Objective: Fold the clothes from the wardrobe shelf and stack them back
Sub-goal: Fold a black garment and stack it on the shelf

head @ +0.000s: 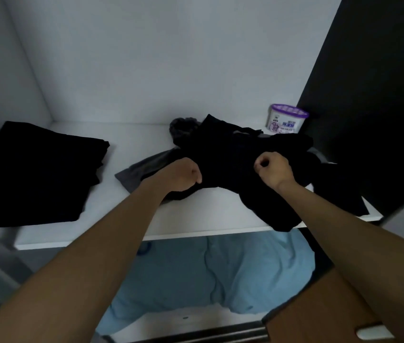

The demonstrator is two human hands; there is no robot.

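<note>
White wardrobe shelf (196, 211), pale walls behind and at left. Dark door (369, 95) at right. Blue fabric (220, 273) below shelf.

Folded black stack (37, 169) at shelf's left end. Unfolded black garment (233, 164) crumpled right of centre, one part hanging over front edge. Grey garment (144, 169) partly under it. Purple-lidded tub (286, 120) in back right corner.

Left hand (183, 175) grips black garment's left edge, fingers curled. Right hand (273, 169) pinches its fabric further right. Hands apart.

A purple-lidded white tub (287, 119) stands beside the dark door (369, 95), with light blue bedding (220, 276) lying below.
</note>
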